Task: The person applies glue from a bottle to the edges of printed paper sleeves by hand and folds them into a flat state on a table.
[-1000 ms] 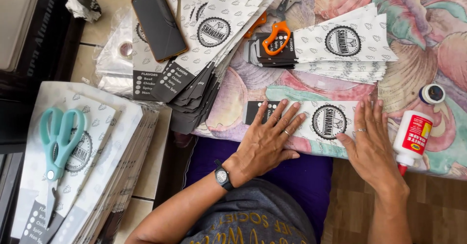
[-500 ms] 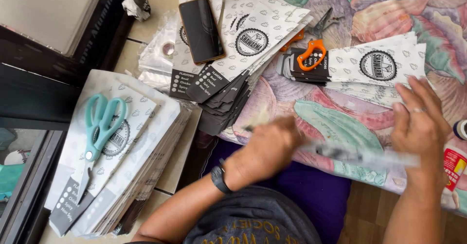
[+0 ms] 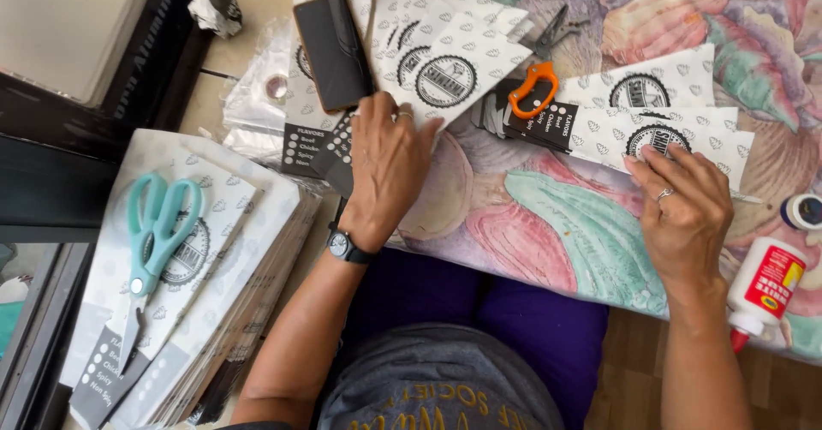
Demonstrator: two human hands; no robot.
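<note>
Paper bags fan out far-left under the flat, open left hand, steadying them; the right hand, open too, presses the right-side stack, gripping nothing.

A fanned pile of white paper bags, each bearing a round black emblem and a black panel at one end, is lying flat on the floral-covered bench, overlapping at an angle. A second fan of white paper bags of the same kind is lying flat to its right, their black ends pointing left, edges stepped one over another.
</note>
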